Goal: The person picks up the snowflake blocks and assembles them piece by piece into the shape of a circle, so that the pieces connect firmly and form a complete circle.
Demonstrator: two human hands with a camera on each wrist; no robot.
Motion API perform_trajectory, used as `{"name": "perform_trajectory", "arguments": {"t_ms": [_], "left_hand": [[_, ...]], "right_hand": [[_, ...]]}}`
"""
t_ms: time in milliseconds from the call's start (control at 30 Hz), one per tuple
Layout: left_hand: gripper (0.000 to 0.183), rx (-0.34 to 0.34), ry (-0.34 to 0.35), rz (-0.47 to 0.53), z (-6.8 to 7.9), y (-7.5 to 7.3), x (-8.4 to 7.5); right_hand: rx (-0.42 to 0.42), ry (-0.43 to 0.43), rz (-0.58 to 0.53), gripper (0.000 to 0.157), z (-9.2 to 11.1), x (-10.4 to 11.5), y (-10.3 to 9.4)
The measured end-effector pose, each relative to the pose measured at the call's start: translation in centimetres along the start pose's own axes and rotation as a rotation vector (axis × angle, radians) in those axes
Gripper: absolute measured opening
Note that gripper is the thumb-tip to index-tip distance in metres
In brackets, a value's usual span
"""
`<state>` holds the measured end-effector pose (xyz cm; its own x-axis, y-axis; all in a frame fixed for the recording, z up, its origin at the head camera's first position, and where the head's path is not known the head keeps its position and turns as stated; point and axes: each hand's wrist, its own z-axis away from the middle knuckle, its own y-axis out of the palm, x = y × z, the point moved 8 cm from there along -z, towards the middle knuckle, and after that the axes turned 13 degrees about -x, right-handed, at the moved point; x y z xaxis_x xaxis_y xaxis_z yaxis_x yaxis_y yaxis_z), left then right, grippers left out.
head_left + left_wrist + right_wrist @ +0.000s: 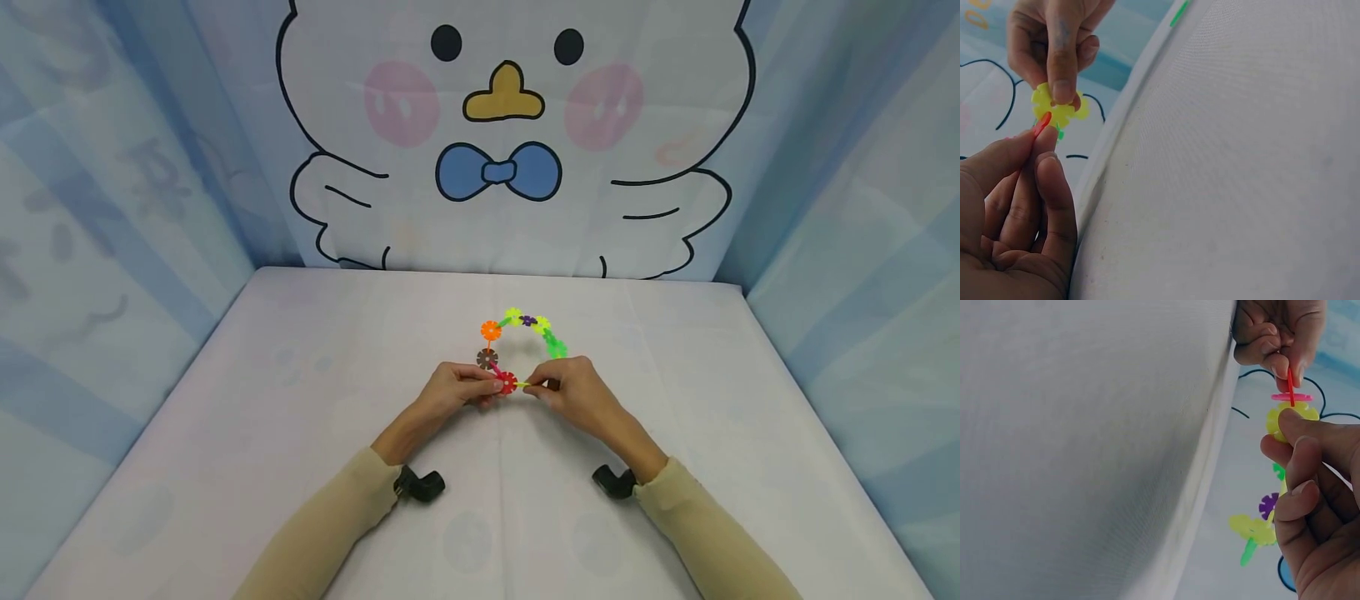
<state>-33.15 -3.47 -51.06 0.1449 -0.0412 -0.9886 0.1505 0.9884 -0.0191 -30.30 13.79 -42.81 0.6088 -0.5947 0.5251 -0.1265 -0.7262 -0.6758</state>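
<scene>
My left hand (453, 386) pinches a red notched snowflake disc (509, 382) between thumb and fingers. Facing it, my right hand (585, 392) pinches a yellow snowflake disc (1274, 423). In both wrist views the red disc's edge meets the yellow one; whether their notches are fully engaged I cannot tell. Beyond the hands, the discs curve round in a ring: a pink disc (1277, 397), a brownish-grey disc (487, 358), an orange disc (491, 331), a purple disc (528, 321), plus several yellow and green discs (557, 347). My right fingers hide part of the ring.
A white cloth covers the table (300, 375). Behind it hangs a curtain (495, 233) with a cartoon figure, and more curtains flank both sides. Black wrist-worn devices (423, 486) sit at both sleeve cuffs.
</scene>
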Motion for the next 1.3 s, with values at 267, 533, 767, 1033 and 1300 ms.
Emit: {"name": "perform_trajectory", "arguments": {"t_ms": [267, 533, 767, 1033, 1300], "left_hand": [[0.023, 0.003, 0.022, 0.011, 0.0, -0.2, -0.1], [0.022, 0.003, 0.025, 0.002, 0.1, -0.2, 0.0], [0.023, -0.005, 0.036, -0.010, -0.1, -0.3, 0.2], [0.022, -0.008, 0.031, -0.025, 0.0, -0.1, 0.1], [0.021, 0.005, 0.021, -0.009, -0.1, -0.1, 0.1]], "right_hand": [[-0.013, -0.006, 0.019, 0.006, 0.0, 0.3, 0.3], [-0.018, -0.035, 0.026, 0.006, 0.0, 0.7, 0.6], [-0.011, -0.002, 0.023, 0.005, 0.0, 0.4, 0.7], [0.012, 0.050, 0.031, 0.007, 0.2, -0.4, 0.2], [0.052, 0.130, 0.026, 0.006, 1.0, -1.9, -1.5]]}}
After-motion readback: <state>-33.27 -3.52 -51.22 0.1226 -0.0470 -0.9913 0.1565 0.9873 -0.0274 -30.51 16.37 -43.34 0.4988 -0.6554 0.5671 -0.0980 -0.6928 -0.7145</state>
